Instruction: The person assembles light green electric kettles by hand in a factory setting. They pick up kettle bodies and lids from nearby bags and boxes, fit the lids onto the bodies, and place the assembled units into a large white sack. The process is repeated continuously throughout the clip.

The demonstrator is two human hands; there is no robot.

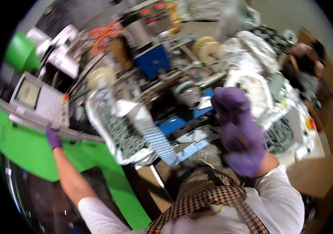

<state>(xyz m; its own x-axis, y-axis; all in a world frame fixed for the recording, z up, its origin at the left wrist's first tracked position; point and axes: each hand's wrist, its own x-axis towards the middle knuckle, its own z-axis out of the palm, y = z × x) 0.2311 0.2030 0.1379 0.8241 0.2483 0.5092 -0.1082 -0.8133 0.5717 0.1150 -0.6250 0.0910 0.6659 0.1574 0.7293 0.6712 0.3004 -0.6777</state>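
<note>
My left hand (pixel 53 137), in a purple glove, reaches out to the left. It rests at the edge of a pale machine bed (pixel 81 135), with its fingers stretched over the rim and nothing visible in them. Raised in front of my body on the right is my right hand (pixel 241 130), gloved in purple too. Motion smears it, so its fingers and anything in them cannot be made out. Between the hands lies a white-lined tray (pixel 92 104) of small grey-green parts. A blue-striped cloth-like piece (pixel 160 146) hangs beside it.
A bench machine with a blue panel (pixel 153 61) and cream spools (pixel 207 50) stands ahead. A bin of grey-green parts (pixel 279 134) and white sacks (pixel 244 50) are at right. A green panel (pixel 30 142) runs at left. Another person (pixel 307 58) sits far right beside cardboard (pixel 315 173).
</note>
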